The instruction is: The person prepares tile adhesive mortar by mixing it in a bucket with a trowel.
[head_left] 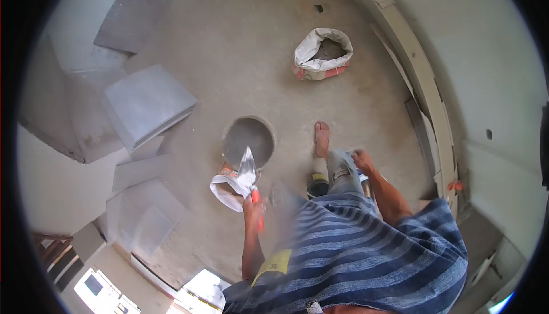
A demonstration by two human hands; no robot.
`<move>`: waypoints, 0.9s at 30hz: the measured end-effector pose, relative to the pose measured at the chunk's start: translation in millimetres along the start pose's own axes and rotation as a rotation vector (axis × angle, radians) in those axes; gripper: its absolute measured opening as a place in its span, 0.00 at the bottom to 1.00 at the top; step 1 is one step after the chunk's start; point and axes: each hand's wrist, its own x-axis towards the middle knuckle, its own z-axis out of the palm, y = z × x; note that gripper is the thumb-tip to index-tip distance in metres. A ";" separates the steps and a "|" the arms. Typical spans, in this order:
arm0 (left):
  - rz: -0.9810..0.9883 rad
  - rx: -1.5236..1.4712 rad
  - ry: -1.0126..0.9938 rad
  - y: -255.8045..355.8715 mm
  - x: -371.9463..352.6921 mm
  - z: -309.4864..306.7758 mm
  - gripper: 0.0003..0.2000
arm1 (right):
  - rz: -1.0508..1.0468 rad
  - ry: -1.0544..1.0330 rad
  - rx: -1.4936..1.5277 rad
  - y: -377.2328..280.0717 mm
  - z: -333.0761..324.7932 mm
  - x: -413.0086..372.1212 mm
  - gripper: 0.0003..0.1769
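Trowel (247, 171), lower centre: blade metal, dull grey, mortar-smeared; handle red, plastic-looking, smooth.
Bucket (225, 135), centre: filled with grey mortar, wet-looking, matt.
Sack (226, 191), beside bucket: white, woven-looking, crumpled.
Second sack (309, 56), upper centre: same white material, grey powder inside.
Floor (240, 56): bare concrete, rough, matt.
Tiles (148, 105), left of frame: grey, smooth, matt.
Shirt (366, 245), bottom of frame: blue striped cloth.
Trousers (343, 171): faded denim.

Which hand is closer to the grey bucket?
Left. The left hand, holding a trowel, is just short of the bucket; the right hand rests on the knee, farther right.
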 end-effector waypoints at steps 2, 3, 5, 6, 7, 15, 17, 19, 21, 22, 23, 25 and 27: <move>0.061 -0.004 0.022 35.3 16.9 30.9 0.14 | -0.086 -0.118 0.057 -67.9 -38.5 45.0 0.19; 0.066 0.001 0.017 54.7 26.3 46.4 0.14 | -0.117 -0.170 0.094 -88.9 -44.8 67.5 0.19; 0.083 0.024 -0.004 93.6 45.9 71.9 0.12 | -0.197 -0.162 0.188 -105.3 -32.3 106.1 0.21; 0.201 0.100 0.005 105.9 62.8 81.9 0.13 | -0.248 -0.215 0.364 -121.4 -34.4 108.5 0.21; 0.323 0.176 0.010 114.7 86.2 96.0 0.13 | -0.299 -0.260 0.539 -147.9 -43.1 108.8 0.21; 0.238 0.552 -0.129 264.9 238.3 201.4 0.25 | 0.278 -0.442 0.577 -197.0 -82.9 126.2 0.21; 0.214 0.640 -0.068 276.0 278.4 231.9 0.30 | 0.286 -0.455 0.624 -155.8 -75.8 131.2 0.20; 0.244 0.660 0.036 285.8 318.3 264.7 0.34 | 0.324 -0.517 0.537 -84.7 -55.4 133.7 0.20; 0.266 0.654 0.092 300.5 360.0 298.5 0.37 | 0.362 -0.519 0.596 -86.1 -68.0 133.8 0.20; 0.280 0.648 0.124 308.0 383.3 315.9 0.39 | 0.308 -0.579 0.580 -62.6 -63.7 135.0 0.19; 0.334 0.644 0.173 314.7 411.4 334.4 0.40 | 0.258 -0.641 0.563 -37.4 -58.3 146.4 0.18; 0.408 0.670 0.229 311.1 455.9 364.9 0.41 | 0.240 -0.668 0.495 -47.6 -78.1 164.2 0.17; 0.484 0.670 0.185 309.6 493.5 388.2 0.40 | 0.279 -0.661 0.480 -35.7 -78.0 181.9 0.17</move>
